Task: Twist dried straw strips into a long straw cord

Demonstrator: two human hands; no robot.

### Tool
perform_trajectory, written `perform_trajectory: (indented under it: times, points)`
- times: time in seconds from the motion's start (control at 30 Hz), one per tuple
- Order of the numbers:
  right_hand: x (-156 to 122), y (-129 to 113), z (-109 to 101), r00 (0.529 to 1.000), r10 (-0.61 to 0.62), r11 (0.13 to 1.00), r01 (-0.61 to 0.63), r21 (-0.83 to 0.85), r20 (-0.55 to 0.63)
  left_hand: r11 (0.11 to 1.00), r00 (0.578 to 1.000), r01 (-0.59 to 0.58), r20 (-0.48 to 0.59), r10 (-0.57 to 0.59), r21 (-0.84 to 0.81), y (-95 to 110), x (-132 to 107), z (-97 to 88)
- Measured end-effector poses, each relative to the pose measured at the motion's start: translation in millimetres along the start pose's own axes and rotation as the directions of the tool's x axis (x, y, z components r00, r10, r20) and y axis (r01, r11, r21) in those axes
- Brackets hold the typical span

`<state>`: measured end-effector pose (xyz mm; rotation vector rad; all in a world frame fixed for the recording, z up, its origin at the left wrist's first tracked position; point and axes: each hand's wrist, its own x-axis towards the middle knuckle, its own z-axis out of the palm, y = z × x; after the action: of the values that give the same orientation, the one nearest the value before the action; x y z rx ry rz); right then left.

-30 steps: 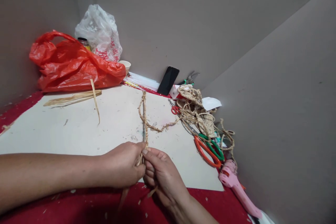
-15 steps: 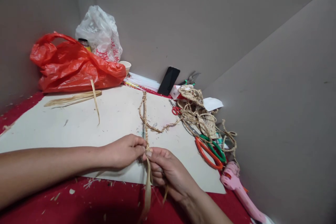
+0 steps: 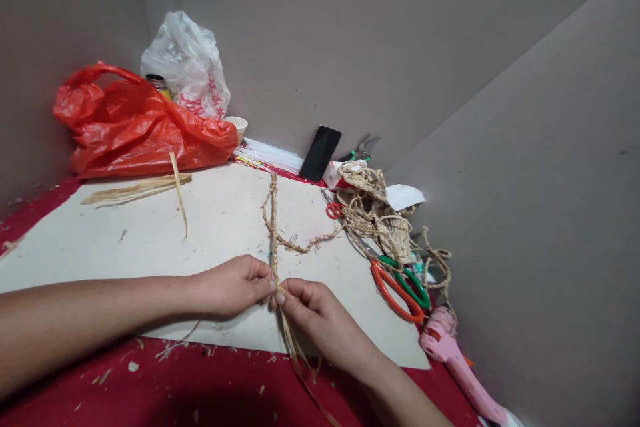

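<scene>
A thin braid of dry straw-coloured fibre (image 3: 275,240) runs up the white sheet (image 3: 220,227) from between my hands. My left hand (image 3: 245,285) pinches the lower end of the braid from the left. Close against it, my right hand (image 3: 305,310) is closed with thumb and forefinger on the braid's strands. Loose fibre strands (image 3: 293,340) hang below the fingers over the sheet's near edge. Part of the braid curves right as a thin cord (image 3: 295,247) toward a heap of coiled cord (image 3: 370,213).
Loose fibre strips (image 3: 135,190) lie at the left before a red plastic bag (image 3: 150,133). A phone (image 3: 321,153) leans at the back. To the right are orange-handled scissors (image 3: 395,293), green-handled scissors (image 3: 413,283) and a pink glue gun (image 3: 457,363). Scraps litter the red cloth (image 3: 165,393).
The loose strands below my fingers have shifted: the broad hanging strip now shows as several thinner strands trailing to the lower right. My right fingers have moved slightly left; both hands stay at the braid.
</scene>
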<state>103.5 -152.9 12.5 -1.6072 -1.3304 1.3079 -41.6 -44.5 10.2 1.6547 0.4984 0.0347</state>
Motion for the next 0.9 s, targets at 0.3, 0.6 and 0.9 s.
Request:
perform_trajectory:
  times: [0.3, 0.6, 0.9]
  points:
    - [0.5, -5.9, -1.0, 0.999, -0.026, 0.986, 0.032, -0.166, 0.036, 0.992, 0.996, 0.076, -0.034, -0.08, -0.103, -8.0, 3.8, 0.5]
    - [-4.9, -13.9, -12.9, 0.999, -0.039, 0.919, 0.036, -0.391, 0.001, 0.998, 0.998, 0.043, -0.037, -0.041, 0.044, -7.4, 1.2, -0.2]
    - [-8.6, -5.9, 31.8, 0.98, 0.191, 0.973, -0.181, 0.141, -0.056, 0.985, 1.0, -0.016, 0.013, 0.018, -0.17, -6.2, -3.4, 8.4]
